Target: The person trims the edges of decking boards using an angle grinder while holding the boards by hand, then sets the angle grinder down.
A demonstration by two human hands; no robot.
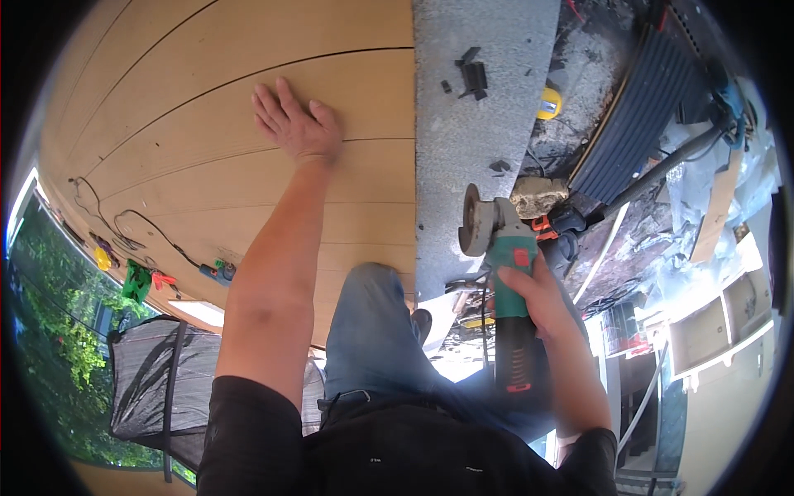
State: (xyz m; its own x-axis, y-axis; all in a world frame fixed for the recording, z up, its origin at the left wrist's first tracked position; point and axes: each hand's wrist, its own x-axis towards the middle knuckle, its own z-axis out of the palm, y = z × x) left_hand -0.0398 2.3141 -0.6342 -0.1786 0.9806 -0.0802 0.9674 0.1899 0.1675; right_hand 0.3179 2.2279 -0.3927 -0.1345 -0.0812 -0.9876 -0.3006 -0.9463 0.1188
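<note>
My left hand (296, 126) lies flat with its fingers spread on the tan plank decking (223, 169), close to a dark seam between boards. On the right, my right hand (533, 291) is wrapped round the green and black body of an angle grinder (514, 310). Its disc (475, 219) points away from me, above the grey slab (463, 140) that runs along the decking's straight edge. The disc looks apart from the decking. My knee, in blue jeans, rests at the near edge of the boards.
Dark scraps (473, 76) lie on the slab, with a yellow tape measure (549, 103) beside it. Further right are a rough stone (539, 197), an orange and black power tool (556, 225) and a ribbed dark panel (633, 116). A corded tool (219, 271) lies at the decking's left edge.
</note>
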